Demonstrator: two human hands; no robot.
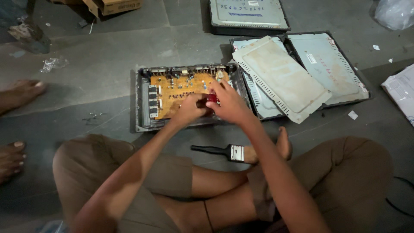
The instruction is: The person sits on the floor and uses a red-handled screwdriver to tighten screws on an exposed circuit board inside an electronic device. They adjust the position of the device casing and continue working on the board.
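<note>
Orange-brown circuit board (181,88) sits inside an opened grey metal chassis (142,108) lying flat on the grey floor (99,64), directly beyond the seated person's crossed legs. Both hands are over the right part of the board. Left hand (189,110) rests on the near edge of the board, fingers curled together around a dark object that cannot be made out clearly. Right hand (228,103) lies just beside it, touching it, fingers closed on a small red-handled tool (211,98), only the red part showing between the two hands. Black components (152,100) line the left edge of the board; connectors run along its far edge.

Paintbrush (224,151) with a black handle and metal ferrule lies on the floor near the person's foot, between the legs and the chassis. To the right, a pale removed cover panel (280,77) lies tilted across two more units (327,64). Another unit (248,15) lies at the far edge. Another person's bare feet (17,95) show at far left. Cardboard box (114,6) stands at far left corner.
</note>
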